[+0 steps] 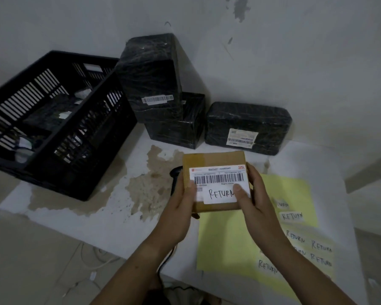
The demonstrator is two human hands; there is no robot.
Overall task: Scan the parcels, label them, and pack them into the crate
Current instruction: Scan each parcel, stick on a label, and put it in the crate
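Observation:
I hold a small brown cardboard parcel (213,160) above the table with both hands. It carries a barcode shipping label and a white RETURN sticker (220,195). My left hand (180,205) grips its left edge, thumb on the label. My right hand (251,194) grips the right edge, thumb pressing the sticker's right end. A black slatted crate (59,119) stands at the back left with several parcels inside. Three black wrapped parcels wait by the wall: a tall one (152,78) stacked on another (176,130), and one (249,126) to the right. A black scanner (176,175) lies partly hidden behind the brown parcel.
A yellow sheet (229,238) with several handwritten RETURN stickers lies on the white table (110,219) at the right. The tabletop has a brown worn patch in the middle. Cables run over the floor below the table's front edge. A white wall closes off the back.

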